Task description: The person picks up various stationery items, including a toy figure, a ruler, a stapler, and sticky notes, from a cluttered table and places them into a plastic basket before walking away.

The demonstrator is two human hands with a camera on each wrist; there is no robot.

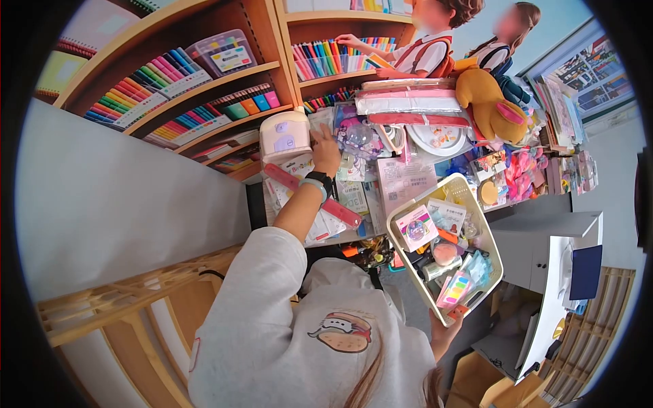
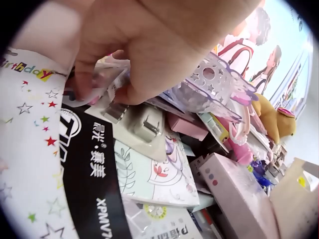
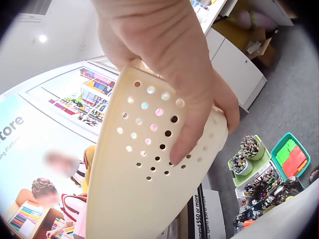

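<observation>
My left hand (image 1: 326, 153) reaches over the crowded table beside a cream and lilac box-shaped item (image 1: 284, 134). Up close, its thumb and finger pinch a clear plastic packet (image 2: 102, 82), whose contents are partly hidden by the hand. Just below lies a white card with small silver metal pieces (image 2: 148, 127). My right hand (image 1: 444, 334) grips the near end of a cream plastic basket (image 1: 495, 272), thumb pressed on its perforated wall (image 3: 119, 164). The basket tilts and holds a pink and white box (image 1: 416, 228), packets and other small goods.
A red-pink long strip (image 1: 343, 213) lies across packages at the table's front. Behind stand long wrapped packs (image 1: 408, 102) and a brown plush toy (image 1: 486, 105). A white cabinet (image 1: 527, 251) is at the right. On the floor sit a green tray and a teal bin (image 3: 290, 157).
</observation>
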